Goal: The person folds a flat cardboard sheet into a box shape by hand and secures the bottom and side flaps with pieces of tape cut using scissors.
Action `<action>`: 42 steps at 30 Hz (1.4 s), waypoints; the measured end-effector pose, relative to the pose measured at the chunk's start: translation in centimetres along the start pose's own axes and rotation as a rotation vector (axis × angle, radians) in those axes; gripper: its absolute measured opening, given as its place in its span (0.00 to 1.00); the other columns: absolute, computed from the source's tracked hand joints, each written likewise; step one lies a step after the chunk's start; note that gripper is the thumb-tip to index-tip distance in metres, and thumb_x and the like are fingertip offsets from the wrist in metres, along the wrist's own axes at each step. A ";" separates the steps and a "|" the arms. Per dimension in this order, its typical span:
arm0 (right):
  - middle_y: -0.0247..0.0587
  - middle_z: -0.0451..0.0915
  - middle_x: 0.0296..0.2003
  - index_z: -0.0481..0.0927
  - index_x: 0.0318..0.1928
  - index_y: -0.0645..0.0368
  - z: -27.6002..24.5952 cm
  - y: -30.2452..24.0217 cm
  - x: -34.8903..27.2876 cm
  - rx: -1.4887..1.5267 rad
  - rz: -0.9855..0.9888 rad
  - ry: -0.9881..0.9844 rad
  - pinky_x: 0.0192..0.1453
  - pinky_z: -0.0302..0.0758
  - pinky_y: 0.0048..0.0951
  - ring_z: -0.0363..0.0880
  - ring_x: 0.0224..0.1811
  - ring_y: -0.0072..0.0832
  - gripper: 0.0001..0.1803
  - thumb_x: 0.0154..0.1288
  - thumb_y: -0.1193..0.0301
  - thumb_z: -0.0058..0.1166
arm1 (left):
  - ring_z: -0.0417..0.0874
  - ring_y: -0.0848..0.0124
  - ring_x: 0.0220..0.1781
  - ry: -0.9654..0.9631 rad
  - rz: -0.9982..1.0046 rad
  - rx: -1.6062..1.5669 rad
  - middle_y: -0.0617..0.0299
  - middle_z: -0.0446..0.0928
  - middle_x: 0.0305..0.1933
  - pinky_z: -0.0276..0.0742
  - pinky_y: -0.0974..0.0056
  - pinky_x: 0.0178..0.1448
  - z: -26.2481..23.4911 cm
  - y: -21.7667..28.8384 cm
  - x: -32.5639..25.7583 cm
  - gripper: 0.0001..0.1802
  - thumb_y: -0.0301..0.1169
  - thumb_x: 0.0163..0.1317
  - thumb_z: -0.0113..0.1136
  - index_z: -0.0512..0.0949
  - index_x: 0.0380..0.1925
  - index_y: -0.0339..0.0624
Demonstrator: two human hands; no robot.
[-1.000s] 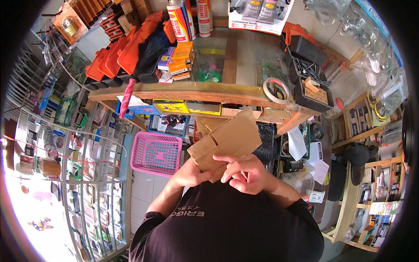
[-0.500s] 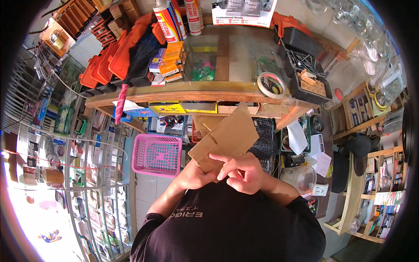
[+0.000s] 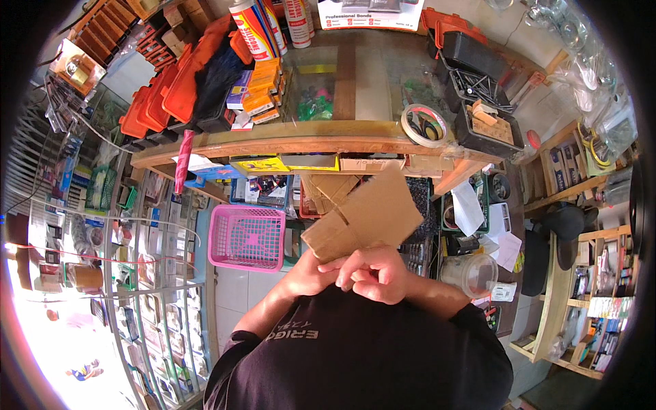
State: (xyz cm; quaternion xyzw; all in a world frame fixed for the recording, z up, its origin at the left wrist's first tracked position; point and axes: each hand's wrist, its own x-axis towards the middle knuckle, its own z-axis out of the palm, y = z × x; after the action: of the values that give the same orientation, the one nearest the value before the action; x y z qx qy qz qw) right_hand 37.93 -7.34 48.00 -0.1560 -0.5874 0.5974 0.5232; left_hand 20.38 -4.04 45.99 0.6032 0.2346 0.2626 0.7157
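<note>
Holding already slit, not yet divided cardboard [image 3: 384, 208] in the left hand [image 3: 305, 275], half-curling the right hand [image 3: 377, 273] without showing clear grip.

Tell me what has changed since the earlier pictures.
The right hand has drawn its outstretched finger down from the face of the cardboard, toward the left hand. Nothing was visibly taken hold of or let go. The left hand keeps the cardboard; the pink basket and tape roll stayed put.
</note>
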 end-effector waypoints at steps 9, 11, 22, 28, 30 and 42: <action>0.27 0.78 0.19 0.78 0.35 0.60 -2.5 -1.7 0.1 -0.242 -0.142 0.025 0.59 0.70 0.34 0.63 0.11 0.13 0.11 0.49 0.81 0.50 | 0.71 0.66 0.59 0.040 -0.132 -0.153 0.56 0.71 0.55 0.67 0.60 0.61 -0.5 -0.7 0.0 0.28 0.17 0.56 0.52 0.62 0.59 0.35; 0.27 0.76 0.16 0.78 0.35 0.60 -2.4 -1.9 0.5 -0.246 -0.158 -0.007 0.68 0.61 0.42 0.63 0.10 0.15 0.11 0.48 0.81 0.51 | 0.71 0.66 0.58 0.045 -0.111 -0.164 0.57 0.71 0.55 0.67 0.60 0.61 -0.3 -0.8 0.1 0.28 0.18 0.56 0.52 0.62 0.59 0.35; 0.25 0.69 0.12 0.78 0.33 0.58 -2.1 -1.8 0.7 -0.312 -0.167 0.009 0.57 0.72 0.35 0.58 0.08 0.15 0.13 0.42 0.81 0.50 | 0.74 0.68 0.52 -0.013 0.027 -0.027 0.58 0.74 0.49 0.72 0.63 0.54 0.4 0.6 1.5 0.24 0.19 0.57 0.55 0.66 0.55 0.34; 0.26 0.76 0.20 0.78 0.36 0.59 -2.5 -1.3 -0.3 -0.091 -0.002 0.053 0.34 0.72 0.21 0.60 0.14 0.10 0.10 0.51 0.80 0.52 | 0.75 0.70 0.49 -0.055 -0.043 0.043 0.59 0.74 0.46 0.73 0.65 0.50 0.1 1.1 1.1 0.24 0.15 0.54 0.52 0.67 0.54 0.33; 0.26 0.74 0.20 0.77 0.37 0.60 -2.7 -0.9 -0.3 -0.070 -0.047 0.063 0.27 0.68 0.18 0.58 0.15 0.09 0.10 0.52 0.79 0.51 | 0.75 0.70 0.50 -0.089 -0.078 0.076 0.58 0.74 0.47 0.73 0.65 0.51 -0.3 1.0 0.7 0.25 0.14 0.52 0.50 0.67 0.54 0.33; 0.21 0.60 0.14 0.76 0.37 0.61 -2.0 -0.8 0.2 0.054 -0.007 0.083 0.62 0.69 0.35 0.55 0.15 0.10 0.10 0.52 0.78 0.51 | 0.72 0.70 0.54 -0.005 -0.087 0.076 0.61 0.73 0.50 0.68 0.64 0.56 -0.5 1.0 -0.3 0.26 0.16 0.52 0.53 0.67 0.54 0.37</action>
State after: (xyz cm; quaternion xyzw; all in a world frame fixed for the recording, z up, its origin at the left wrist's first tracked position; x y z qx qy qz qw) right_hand 39.86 -6.30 48.26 -0.1643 -0.5492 0.6042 0.5534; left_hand 19.72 -3.77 46.90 0.6197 0.2683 0.2206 0.7038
